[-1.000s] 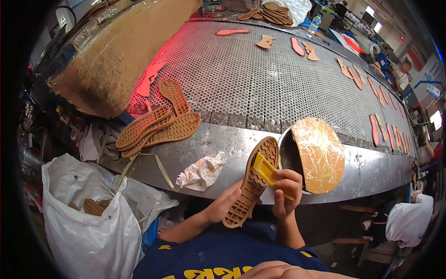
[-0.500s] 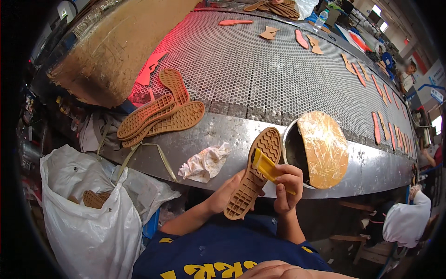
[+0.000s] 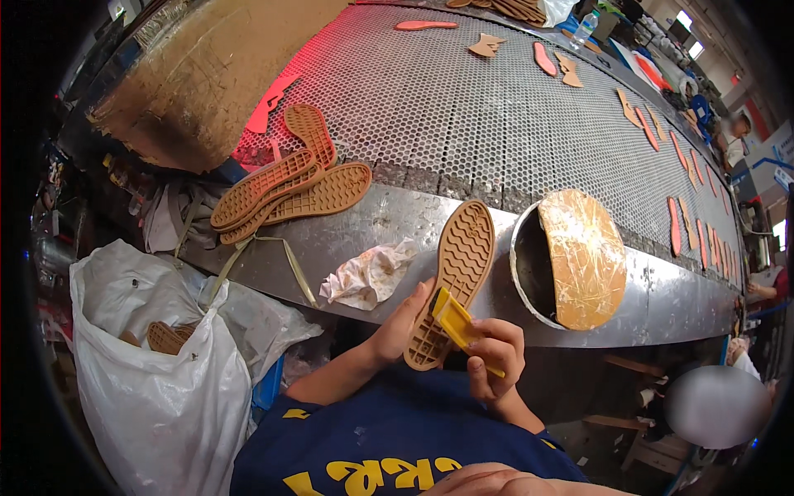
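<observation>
Steady the brown shoe sole [image 3: 466, 248] with the left hand [image 3: 397, 328] curled on its edge; guide the yellow-handled brush [image 3: 454, 321] lightly, pinched closed in the right hand [image 3: 499, 354].

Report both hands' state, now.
Left hand: holding a brown, elongated, rubber-looking shoe sole; fingers mostly hidden behind it.
Right hand: closed, holding a yellow, wide-headed, plastic-looking hand tool.
</observation>
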{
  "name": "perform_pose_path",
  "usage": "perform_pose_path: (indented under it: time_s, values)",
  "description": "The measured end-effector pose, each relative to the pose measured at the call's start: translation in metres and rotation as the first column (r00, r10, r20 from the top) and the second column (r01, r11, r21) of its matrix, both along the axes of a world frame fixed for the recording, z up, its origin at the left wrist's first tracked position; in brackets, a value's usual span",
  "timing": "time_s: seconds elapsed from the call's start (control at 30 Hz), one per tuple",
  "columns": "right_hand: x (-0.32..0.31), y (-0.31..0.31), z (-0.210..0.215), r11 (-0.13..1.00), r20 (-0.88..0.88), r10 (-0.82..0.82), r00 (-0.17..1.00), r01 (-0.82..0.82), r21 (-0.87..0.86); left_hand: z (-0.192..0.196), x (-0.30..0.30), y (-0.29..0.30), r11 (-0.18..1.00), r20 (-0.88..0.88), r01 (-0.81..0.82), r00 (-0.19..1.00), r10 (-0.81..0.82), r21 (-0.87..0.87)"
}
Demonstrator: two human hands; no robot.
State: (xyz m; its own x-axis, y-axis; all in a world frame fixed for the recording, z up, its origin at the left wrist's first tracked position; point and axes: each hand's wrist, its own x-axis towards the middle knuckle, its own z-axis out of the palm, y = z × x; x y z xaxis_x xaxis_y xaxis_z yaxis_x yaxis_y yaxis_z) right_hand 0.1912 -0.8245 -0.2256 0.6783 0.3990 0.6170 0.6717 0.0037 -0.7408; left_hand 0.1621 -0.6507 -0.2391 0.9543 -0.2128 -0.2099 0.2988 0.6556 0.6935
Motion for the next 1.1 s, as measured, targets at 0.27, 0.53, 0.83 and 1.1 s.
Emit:
perform_pose_path:
  time_s: [0.27, 0.53, 0.83, 1.1]
  values:
    - [-0.012, -0.002, 0.005, 0.998, 0.012, 0.036, 0.999, -0.036, -0.043, 0.001, 0.009, -0.004, 0.995, -0.046, -0.07, 0.997, 0.067, -0.066]
    - [-0.011, -0.018, 0.014, 0.99, -0.075, 0.141, 0.987, -0.14, 0.021, 0.004, 0.017, -0.011, 0.996, -0.084, -0.088, 0.993, 0.086, -0.022]
    - [-0.005, -0.036, 0.014, 0.943, -0.266, 0.313, 0.912, -0.266, 0.2, 0.019, 0.021, -0.016, 0.999, -0.09, 0.016, 0.996, -0.02, -0.042]
    - [0.007, -0.037, 0.017, 0.863, -0.441, 0.481, 0.758, -0.321, 0.39, 0.029, 0.019, -0.018, 0.991, -0.154, 0.044, 0.986, -0.064, -0.128]
